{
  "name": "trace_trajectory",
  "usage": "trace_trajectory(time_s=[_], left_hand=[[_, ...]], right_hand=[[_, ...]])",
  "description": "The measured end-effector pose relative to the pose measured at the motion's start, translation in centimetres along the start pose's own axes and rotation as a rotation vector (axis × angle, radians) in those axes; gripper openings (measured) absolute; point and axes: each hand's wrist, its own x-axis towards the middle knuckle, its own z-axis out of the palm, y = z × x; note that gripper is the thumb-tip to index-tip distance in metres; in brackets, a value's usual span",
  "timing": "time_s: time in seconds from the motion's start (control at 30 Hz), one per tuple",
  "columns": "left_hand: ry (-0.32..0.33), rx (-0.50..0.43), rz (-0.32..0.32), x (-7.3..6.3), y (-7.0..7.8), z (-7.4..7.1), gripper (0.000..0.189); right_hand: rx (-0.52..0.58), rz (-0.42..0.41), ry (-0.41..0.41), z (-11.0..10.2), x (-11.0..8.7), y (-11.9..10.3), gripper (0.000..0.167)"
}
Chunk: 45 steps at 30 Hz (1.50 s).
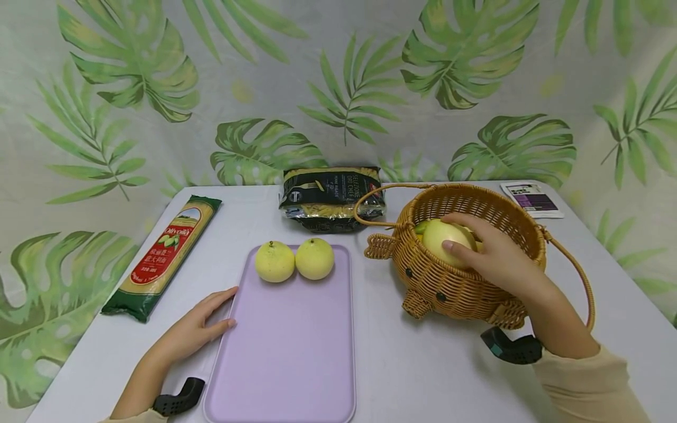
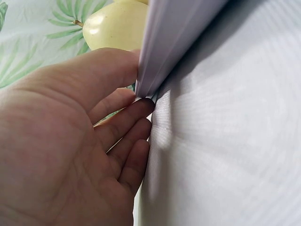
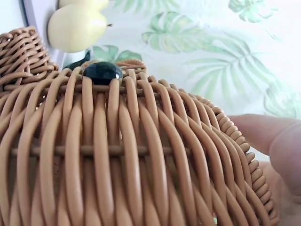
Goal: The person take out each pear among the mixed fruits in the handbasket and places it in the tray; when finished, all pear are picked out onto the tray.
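Observation:
My right hand (image 1: 494,252) reaches over the rim of a wicker basket (image 1: 449,294) shaped like an animal's head and grips a round, pale yellow pear (image 1: 446,241) at its mouth. Something green and yellow shows behind that fruit; the basket's wall hides the rest. In the right wrist view the weave (image 3: 103,150) fills most of the picture, with the thumb (image 3: 263,134) past the rim. My left hand (image 1: 195,326) touches the left edge of a lilac tray (image 1: 285,352) with its thumb and fingertips. Two similar pears (image 1: 274,261) sit side by side at the tray's far end.
A green-ended spaghetti packet (image 1: 169,252) lies slanted at the left. Behind the tray is a black pasta bag (image 1: 333,197), partly crossed by the basket's handle (image 1: 370,220). A white and purple pouch (image 1: 531,200) lies behind the basket. A leaf-print cloth hangs at the back.

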Motion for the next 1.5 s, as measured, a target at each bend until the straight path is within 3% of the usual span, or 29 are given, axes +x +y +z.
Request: trace_trajectory(time_s=[0.13,0.43,0.6,0.77,0.87,0.97,1.23,1.5], left_hand=[[-0.001,0.001,-0.005,0.0,0.0,0.0,0.062],[-0.001,0.008,-0.011,-0.1,0.2,0.0,0.062],[-0.002,0.0,-0.01,0.0,0.2,0.0,0.062],[0.001,0.006,-0.006,0.0,0.2,-0.1,0.061],[0.0,0.005,-0.007,0.0,0.3,0.0,0.061],[-0.002,0.003,-0.009,0.0,0.2,0.0,0.061],[-0.001,0.004,0.002,0.0,0.1,-0.1,0.061],[0.0,0.01,-0.011,0.0,0.2,0.0,0.061]], right_hand=[[0.063,0.003,0.099,0.0,-0.2,0.1,0.051],[0.237,-0.093,0.322,0.4,-0.5,-0.2,0.058],[0.321,-0.206,0.359,0.9,-0.8,-1.3,0.065],[0.581,-0.317,0.249,2.0,-0.8,-3.0,0.062],[0.733,-0.34,0.135,3.1,-0.7,-4.0,0.057],[0.819,-0.341,0.042,4.5,-0.3,-5.0,0.055],[0.898,-0.353,-0.121,9.5,1.6,-7.5,0.067],[0.904,-0.33,-0.197,15.0,3.9,-9.2,0.064]])
